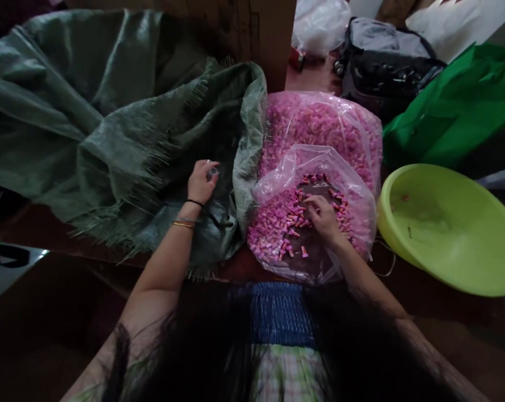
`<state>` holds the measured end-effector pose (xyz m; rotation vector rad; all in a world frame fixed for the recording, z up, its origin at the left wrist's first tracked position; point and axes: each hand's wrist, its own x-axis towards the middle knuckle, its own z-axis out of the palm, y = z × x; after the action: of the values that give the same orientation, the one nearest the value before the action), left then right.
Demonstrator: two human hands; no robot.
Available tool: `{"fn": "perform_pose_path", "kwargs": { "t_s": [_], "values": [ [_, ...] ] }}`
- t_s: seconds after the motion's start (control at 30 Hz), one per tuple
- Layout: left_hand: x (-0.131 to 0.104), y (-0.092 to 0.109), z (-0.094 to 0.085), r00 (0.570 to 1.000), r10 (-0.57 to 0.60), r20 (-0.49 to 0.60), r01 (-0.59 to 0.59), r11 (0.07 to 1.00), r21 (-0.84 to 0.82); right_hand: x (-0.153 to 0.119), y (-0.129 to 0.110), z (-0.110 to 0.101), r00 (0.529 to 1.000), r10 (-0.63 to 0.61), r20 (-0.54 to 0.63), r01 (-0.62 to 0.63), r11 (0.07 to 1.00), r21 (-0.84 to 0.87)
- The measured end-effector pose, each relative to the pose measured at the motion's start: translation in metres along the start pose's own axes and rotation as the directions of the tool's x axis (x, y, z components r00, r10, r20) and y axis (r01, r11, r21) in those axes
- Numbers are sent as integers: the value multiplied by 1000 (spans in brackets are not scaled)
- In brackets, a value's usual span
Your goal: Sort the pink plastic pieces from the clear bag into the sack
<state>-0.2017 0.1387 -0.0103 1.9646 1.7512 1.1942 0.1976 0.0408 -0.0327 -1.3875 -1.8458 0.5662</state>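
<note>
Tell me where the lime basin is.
In the head view, the lime basin sits at the right, beside the pink-filled plastic bag and below the green bag.

Glossy, thin plastic bag (277,181); frayed, woven sack (127,123); smooth plastic basin (466,229)

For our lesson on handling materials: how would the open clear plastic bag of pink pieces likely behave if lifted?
The clear plastic bag would probably sag and flop, judging by its wrinkled sides. It may feel fairly heavy, with so many small pink pieces inside. Some might spill, since its mouth appears open around the right hand.
</note>
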Motion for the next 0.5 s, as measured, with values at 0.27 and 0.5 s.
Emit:
{"fn": "perform_pose_path", "kwargs": {
  "t_s": [0.27,0.5],
  "values": [
    [-15,2,13,1000,-1,8,0,994,111,-14,-25,44,987,-97,131,137,928,-347],
    [-29,13,-30,988,-43,-146,46,999,21,-14,-7,28,993,105,50,-114,970,217]
  ]
}}
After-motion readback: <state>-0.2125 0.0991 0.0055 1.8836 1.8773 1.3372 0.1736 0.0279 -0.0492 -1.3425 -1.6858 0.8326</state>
